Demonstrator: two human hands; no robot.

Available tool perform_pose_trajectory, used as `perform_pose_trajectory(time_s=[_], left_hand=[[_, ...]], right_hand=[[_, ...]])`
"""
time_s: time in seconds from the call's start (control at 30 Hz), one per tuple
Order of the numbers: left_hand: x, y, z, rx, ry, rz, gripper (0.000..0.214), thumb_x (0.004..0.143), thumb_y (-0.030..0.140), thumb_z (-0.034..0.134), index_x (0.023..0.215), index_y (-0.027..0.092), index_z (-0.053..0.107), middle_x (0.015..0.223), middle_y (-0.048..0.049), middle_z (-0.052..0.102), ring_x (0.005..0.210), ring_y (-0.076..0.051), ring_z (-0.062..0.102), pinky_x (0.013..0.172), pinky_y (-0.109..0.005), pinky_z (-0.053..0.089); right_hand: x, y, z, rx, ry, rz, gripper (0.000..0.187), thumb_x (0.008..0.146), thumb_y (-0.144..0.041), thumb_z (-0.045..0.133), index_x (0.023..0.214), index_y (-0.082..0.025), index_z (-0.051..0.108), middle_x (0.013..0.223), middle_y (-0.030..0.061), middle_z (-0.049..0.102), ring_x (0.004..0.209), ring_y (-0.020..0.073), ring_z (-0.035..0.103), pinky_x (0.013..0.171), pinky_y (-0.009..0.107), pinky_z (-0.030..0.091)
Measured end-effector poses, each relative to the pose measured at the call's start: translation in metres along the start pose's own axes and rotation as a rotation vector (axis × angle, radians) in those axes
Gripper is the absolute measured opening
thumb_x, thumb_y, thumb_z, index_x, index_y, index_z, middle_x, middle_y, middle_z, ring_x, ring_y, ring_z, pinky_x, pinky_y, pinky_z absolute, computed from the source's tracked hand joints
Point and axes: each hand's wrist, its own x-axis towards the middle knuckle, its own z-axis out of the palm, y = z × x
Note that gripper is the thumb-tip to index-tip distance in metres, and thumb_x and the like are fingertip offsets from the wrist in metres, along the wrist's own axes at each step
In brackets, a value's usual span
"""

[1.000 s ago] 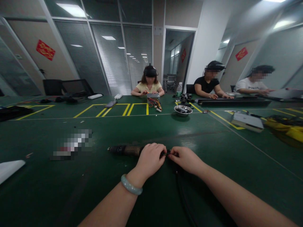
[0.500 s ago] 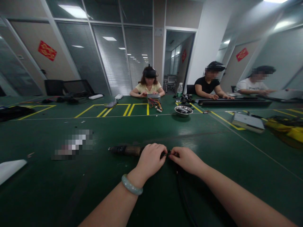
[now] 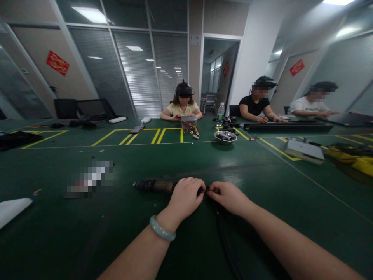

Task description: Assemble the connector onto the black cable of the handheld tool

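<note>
An electric screwdriver [image 3: 161,186] with a dark body and a brownish middle band lies across the green table, its tip pointing left. My left hand [image 3: 188,192] is closed around its rear part and hides most of that end. Close beside it, my right hand [image 3: 225,196] pinches a small dark piece at the tail of the tool, seemingly the end of the black cable [image 3: 223,233]. From under my right hand this cable runs down toward the bottom edge. The exact joint between cable and tool is hidden by my fingers.
A metal bowl [image 3: 225,137] with dark pieces stands farther back, near a water bottle [image 3: 220,113]. A metal box with wires [image 3: 189,123] lies before a seated person. Two other people sit at right. White objects [image 3: 13,210] lie at left, a silver box [image 3: 304,151] at right.
</note>
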Motion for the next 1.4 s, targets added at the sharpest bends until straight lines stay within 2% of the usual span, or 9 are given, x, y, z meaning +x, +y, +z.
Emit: perform_pose_trajectory(time_s=[1.4], left_hand=[[-0.0002,-0.0014,0.0023,-0.018,0.013,0.003,0.012,0.082,0.018,0.062,0.092,0.024,0.059,0.1,0.0009,0.066,0.096,-0.02,0.057,0.085,-0.037,0.04]], right_hand=[[0.0002,-0.0006,0.0005,0.002,0.005,0.007,0.021,0.088,-0.036,0.054,0.082,-0.021,0.068,0.072,0.0007,0.066,0.062,0.0141,0.054,0.054,0.024,0.03]])
